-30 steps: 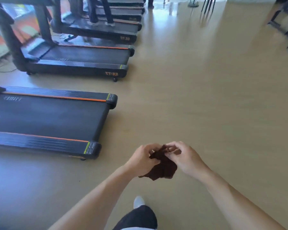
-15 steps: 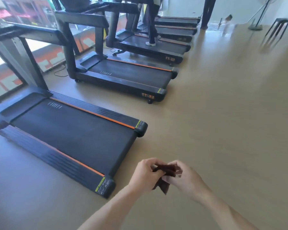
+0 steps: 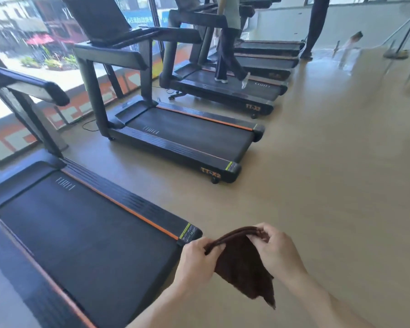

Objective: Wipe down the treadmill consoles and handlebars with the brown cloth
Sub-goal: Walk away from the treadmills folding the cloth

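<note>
The brown cloth (image 3: 243,268) hangs between both hands low in the view, its top edge stretched and the rest drooping to the right. My left hand (image 3: 195,261) pinches the left end of that edge and my right hand (image 3: 276,250) pinches the right end. The nearest treadmill (image 3: 81,233) lies just left of my hands; its handlebar (image 3: 29,85) shows at the upper left. A second treadmill (image 3: 185,138) stands behind it, with a black console (image 3: 97,18) and handlebars (image 3: 111,54).
A person (image 3: 227,43) walks on a third treadmill (image 3: 234,91) further back. Another person's legs (image 3: 315,27) stand at the far end. Large windows run along the left. Tan floor (image 3: 329,174) spreads to the right, with a stand base (image 3: 395,54) far right.
The view has lifted and turned left, bringing the treadmill consoles and handlebars into sight. My hands have moved apart and spread the bunched cloth out along its top edge.
</note>
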